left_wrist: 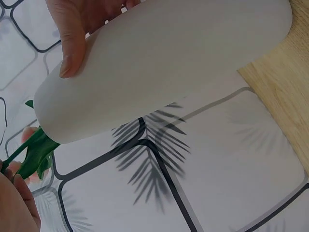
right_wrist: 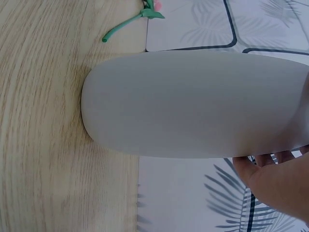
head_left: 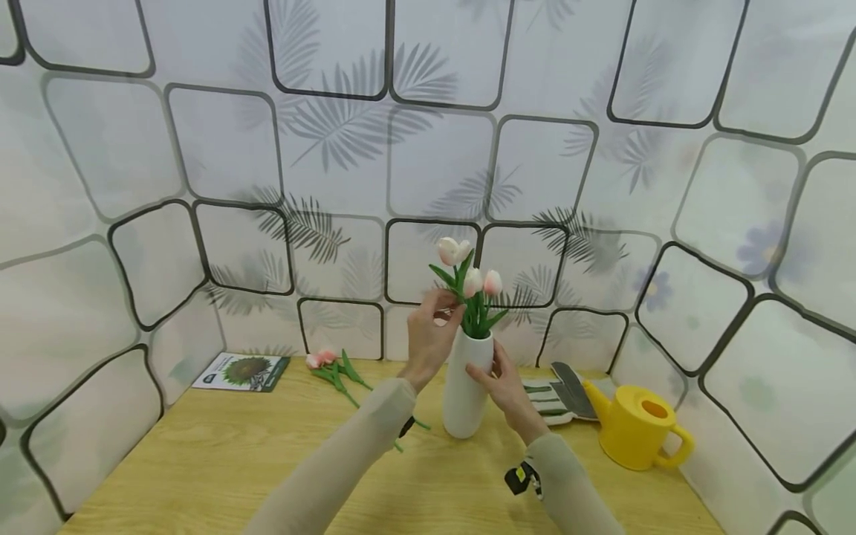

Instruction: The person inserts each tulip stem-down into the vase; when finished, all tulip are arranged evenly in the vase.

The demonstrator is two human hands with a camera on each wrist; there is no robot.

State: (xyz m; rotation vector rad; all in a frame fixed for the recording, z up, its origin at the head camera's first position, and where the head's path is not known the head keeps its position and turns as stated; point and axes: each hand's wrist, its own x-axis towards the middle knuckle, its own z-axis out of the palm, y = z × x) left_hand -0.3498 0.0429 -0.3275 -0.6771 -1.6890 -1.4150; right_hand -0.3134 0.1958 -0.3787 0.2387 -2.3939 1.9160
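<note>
A tall white vase [head_left: 461, 394] stands upright on the wooden table, with pink-and-white tulips [head_left: 493, 282] in its mouth. My left hand [head_left: 431, 334] is at the vase's rim, pinching the green stem of a pale tulip [head_left: 449, 251] whose bloom rises above the others. In the left wrist view that stem [left_wrist: 18, 154] runs between the fingertips toward the opening. My right hand [head_left: 504, 386] grips the vase's right side below the rim, its thumb across the front. The right wrist view shows its fingers [right_wrist: 246, 169] along the vase wall.
Left of the vase, more tulips [head_left: 344, 371] lie on the table, partly behind the left sleeve. A seed packet [head_left: 244, 371] with a flower picture lies at the back left. White-and-green striped gloves [head_left: 548, 401] and a yellow watering can [head_left: 638, 431] are on the right.
</note>
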